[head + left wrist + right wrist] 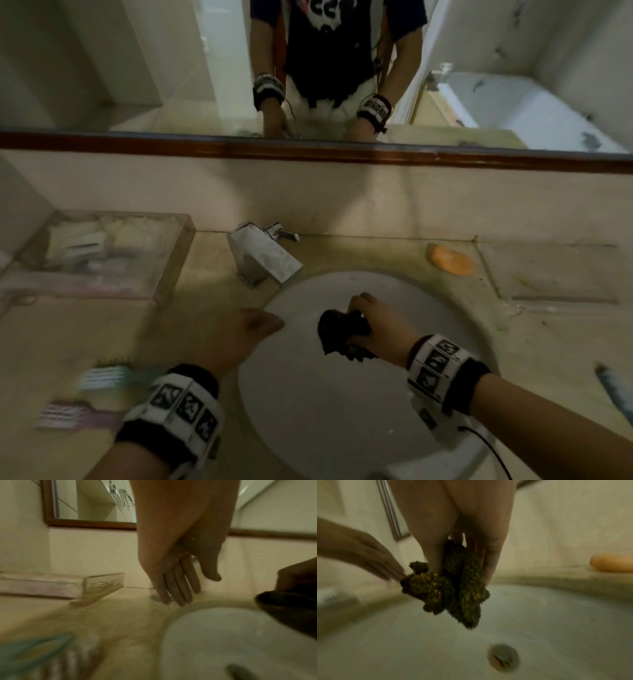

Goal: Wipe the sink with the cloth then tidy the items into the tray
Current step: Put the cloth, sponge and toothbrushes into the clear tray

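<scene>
Head view: a round, smooth white sink (342, 411) is seen set into a pale, stone-like tabletop (191, 329), and a dark, nubbly cloth (337, 330) is held bunched above the basin by the right hand (371, 320), whose fingers are curled round the fabric. In the right wrist view the cloth's (453, 588) coarse, looped pile, flecked with yellow, is shown hanging in crumpled folds from between thumb and fingers, over a round metal drain (503, 656). The left hand (246, 330) is held at the sink's left rim, gripping nothing; in the left wrist view its fingers (176, 588) are seen straight and pressed together, pointing down towards the tabletop, though contact cannot be judged through the blur. A clear, rectangular, straight-walled tray (171, 260) is placed at the back left, with pale items inside too blurred to identify. A blocky, angular chrome faucet (263, 257) is mounted behind the sink. A rounded orange bar, possibly soap (450, 258), lies at the back right. Two flat striped packets (102, 377) rest near the left wrist.
</scene>
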`<action>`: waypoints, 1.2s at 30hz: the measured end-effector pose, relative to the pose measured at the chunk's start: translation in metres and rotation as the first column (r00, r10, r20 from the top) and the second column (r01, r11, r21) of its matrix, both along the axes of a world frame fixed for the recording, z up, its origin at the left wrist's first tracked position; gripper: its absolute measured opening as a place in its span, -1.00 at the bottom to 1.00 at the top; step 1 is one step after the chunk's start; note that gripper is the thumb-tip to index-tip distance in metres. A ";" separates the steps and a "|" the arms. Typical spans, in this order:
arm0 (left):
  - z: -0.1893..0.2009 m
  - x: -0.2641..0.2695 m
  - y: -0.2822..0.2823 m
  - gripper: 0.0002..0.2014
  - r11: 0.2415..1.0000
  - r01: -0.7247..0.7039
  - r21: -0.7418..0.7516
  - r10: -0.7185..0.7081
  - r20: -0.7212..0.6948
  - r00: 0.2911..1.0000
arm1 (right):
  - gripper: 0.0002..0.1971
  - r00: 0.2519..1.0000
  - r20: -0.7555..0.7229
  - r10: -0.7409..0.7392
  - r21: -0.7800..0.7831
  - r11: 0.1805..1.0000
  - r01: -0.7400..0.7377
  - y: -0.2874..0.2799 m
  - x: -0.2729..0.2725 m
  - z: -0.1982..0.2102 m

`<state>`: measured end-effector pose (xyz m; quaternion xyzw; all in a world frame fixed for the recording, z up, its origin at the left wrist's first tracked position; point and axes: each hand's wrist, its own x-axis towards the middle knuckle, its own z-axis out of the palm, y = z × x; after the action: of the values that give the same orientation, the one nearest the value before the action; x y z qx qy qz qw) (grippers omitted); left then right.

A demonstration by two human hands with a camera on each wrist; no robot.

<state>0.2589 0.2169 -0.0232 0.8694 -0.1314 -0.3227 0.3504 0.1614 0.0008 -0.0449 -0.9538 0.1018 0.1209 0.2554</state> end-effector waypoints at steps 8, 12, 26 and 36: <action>0.024 -0.045 -0.049 -0.73 0.905 -0.130 -0.406 -0.028 -0.361 0.932 | -0.57 0.883 0.382 -0.272 0.281 0.945 0.169 0.028 -0.040 0.041; 0.019 -0.041 -0.051 -0.81 0.884 -0.199 -0.424 0.033 -0.369 0.929 | -0.72 0.906 0.284 -0.313 0.398 0.898 0.185 0.021 -0.057 0.047; 0.033 -0.069 -0.085 -0.69 0.843 -0.123 -0.523 -0.097 -0.373 0.923 | -0.12 0.908 0.076 -0.413 0.625 0.729 0.279 -0.026 -0.082 0.036; 0.035 -0.077 -0.118 -0.72 0.877 -0.204 -0.436 -0.054 -0.511 0.858 | -0.68 0.754 -0.157 -0.638 0.900 0.222 0.375 -0.041 -0.094 0.043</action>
<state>0.1821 0.0993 0.0118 0.6448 -0.0742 -0.4835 0.5874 0.0670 -0.0407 -0.0016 -0.5823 0.2955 -0.0546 0.7554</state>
